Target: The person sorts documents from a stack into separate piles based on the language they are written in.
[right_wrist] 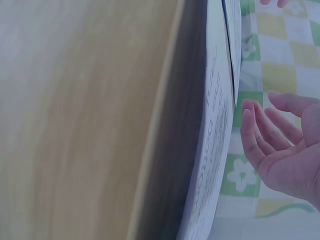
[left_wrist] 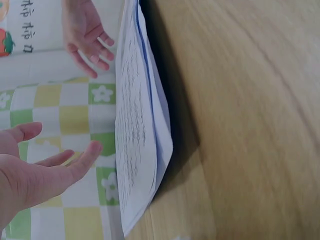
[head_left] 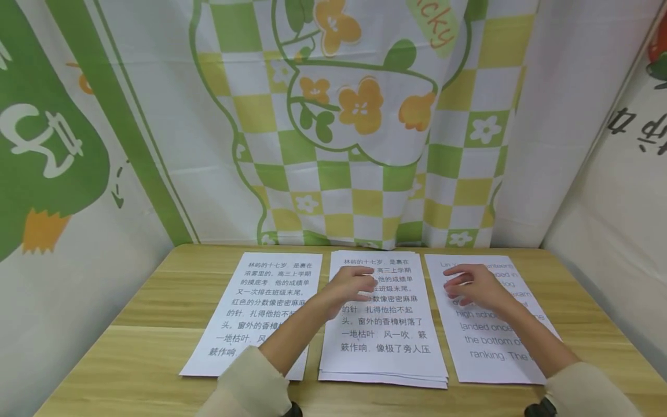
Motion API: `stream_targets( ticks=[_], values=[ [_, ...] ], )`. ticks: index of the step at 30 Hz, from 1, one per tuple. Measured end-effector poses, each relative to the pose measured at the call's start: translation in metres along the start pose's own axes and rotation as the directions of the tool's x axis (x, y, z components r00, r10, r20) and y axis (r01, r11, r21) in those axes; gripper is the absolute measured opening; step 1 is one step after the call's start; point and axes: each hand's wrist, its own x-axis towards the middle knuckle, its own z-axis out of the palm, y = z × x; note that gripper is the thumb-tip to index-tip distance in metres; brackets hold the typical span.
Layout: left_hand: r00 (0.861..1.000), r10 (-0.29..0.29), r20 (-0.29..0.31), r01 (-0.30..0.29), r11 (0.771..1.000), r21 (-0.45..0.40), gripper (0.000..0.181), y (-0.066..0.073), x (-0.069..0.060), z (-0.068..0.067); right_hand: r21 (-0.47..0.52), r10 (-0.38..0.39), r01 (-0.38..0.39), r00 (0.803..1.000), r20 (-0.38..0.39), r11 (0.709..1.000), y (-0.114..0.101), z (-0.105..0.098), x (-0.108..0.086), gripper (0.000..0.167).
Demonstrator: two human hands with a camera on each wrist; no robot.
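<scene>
Three piles of printed paper lie side by side on the wooden table. Above the middle stack (head_left: 385,359), whose lower edges are slightly fanned, hovers my left hand (head_left: 350,289), fingers relaxed and holding nothing. My right hand (head_left: 476,288) is over the right paper (head_left: 490,370), which bears English text, its fingers loosely bent and empty. The left paper (head_left: 260,301) carries Chinese text like the middle one, and my left forearm covers part of it. In the left wrist view the left hand (left_wrist: 45,175) is off the paper; the right wrist view shows the right hand (right_wrist: 285,145) likewise.
The wooden table (head_left: 140,330) extends around the papers. Behind it hangs a green, yellow and white checked curtain (head_left: 339,191) with flowers, and printed white cloth (head_left: 615,191) stands at both sides.
</scene>
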Motion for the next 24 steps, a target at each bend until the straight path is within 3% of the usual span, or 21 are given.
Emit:
stream_targets(
  ticks=[10, 16, 24],
  values=[
    [0.997, -0.019, -0.080, 0.019, 1.000, 0.002, 0.055, -0.007, -0.004, -0.034, 0.162, 0.025, -0.036, 0.997, 0.070, 0.986, -0.010, 0.017, 0.004, 0.048],
    [0.988, -0.058, -0.145, 0.060, 0.998, 0.006, 0.060, -0.014, -0.009, -0.052, 0.225, 0.098, -0.109, 0.993, 0.058, 0.968, -0.017, 0.028, 0.006, 0.049],
    [0.980, -0.100, -0.171, 0.098, 0.995, -0.020, 0.064, -0.020, -0.012, -0.062, 0.249, 0.147, -0.154, 0.988, 0.046, 0.956, -0.022, 0.032, 0.006, 0.051]
  ],
)
